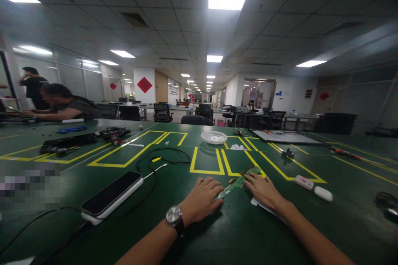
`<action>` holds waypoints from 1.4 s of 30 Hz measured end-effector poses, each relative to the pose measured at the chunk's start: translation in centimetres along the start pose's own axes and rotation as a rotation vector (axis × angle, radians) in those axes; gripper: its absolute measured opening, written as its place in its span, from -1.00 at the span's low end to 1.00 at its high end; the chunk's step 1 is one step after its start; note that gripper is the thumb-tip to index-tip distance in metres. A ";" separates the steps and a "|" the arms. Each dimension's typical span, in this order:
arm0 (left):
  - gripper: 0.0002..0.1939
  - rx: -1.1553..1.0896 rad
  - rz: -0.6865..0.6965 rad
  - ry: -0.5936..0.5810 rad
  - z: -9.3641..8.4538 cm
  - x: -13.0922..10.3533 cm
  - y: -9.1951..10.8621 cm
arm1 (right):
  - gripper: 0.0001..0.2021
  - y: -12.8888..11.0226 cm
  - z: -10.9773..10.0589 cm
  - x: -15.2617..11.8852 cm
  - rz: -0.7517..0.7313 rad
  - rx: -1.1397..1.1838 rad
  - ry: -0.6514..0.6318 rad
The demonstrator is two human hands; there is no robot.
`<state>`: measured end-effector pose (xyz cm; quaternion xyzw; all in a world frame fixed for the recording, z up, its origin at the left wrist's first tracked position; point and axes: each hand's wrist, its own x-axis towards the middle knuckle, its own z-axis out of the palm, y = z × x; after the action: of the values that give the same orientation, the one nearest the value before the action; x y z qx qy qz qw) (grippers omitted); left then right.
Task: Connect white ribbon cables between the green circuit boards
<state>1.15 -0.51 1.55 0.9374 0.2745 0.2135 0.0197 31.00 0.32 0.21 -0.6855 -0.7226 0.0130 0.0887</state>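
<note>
A long, narrow green circuit board (pixel 235 185) lies slantwise between my two hands, just above or on the green table (pixel 230 232). My left hand (pixel 202 198), with a watch on its wrist, has its fingers closed on the board's near left end. At the far right end, my right hand (pixel 263 189) has its fingers closed against the board's edge. A thin white piece (pixel 255 201) shows beneath my right hand and forearm, partly hidden by them.
A phone on a white block (pixel 113 198) and a black cable are at the left. A white basket (pixel 214 137) stands ahead. Pink and white cases (pixel 323 193) lie right. Tools lie farther out; a person leans on the table at the far left.
</note>
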 end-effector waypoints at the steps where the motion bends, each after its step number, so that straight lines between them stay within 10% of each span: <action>1: -0.72 -0.020 -0.005 0.000 0.0 0.0 0.1 | -0.40 -0.2 -0.1 0.1 -0.010 0.011 -0.005; 23: -0.71 -0.127 -0.030 -0.099 0.4 0.1 1.0 | -0.74 -6.7 -2.4 -3.4 -0.663 0.445 -0.058; 32: -0.62 -0.090 -0.002 -0.133 0.8 0.0 0.8 | -0.62 -1.0 -2.3 -1.5 -0.074 0.028 0.151; 42: -0.61 -0.114 0.043 -0.163 0.6 0.1 1.1 | -0.71 -3.2 -2.1 -2.4 -0.274 0.188 0.044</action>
<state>2.00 -1.32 1.16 0.9547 0.2390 0.1522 0.0907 28.27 -2.51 2.48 -0.5693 -0.8028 0.0531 0.1690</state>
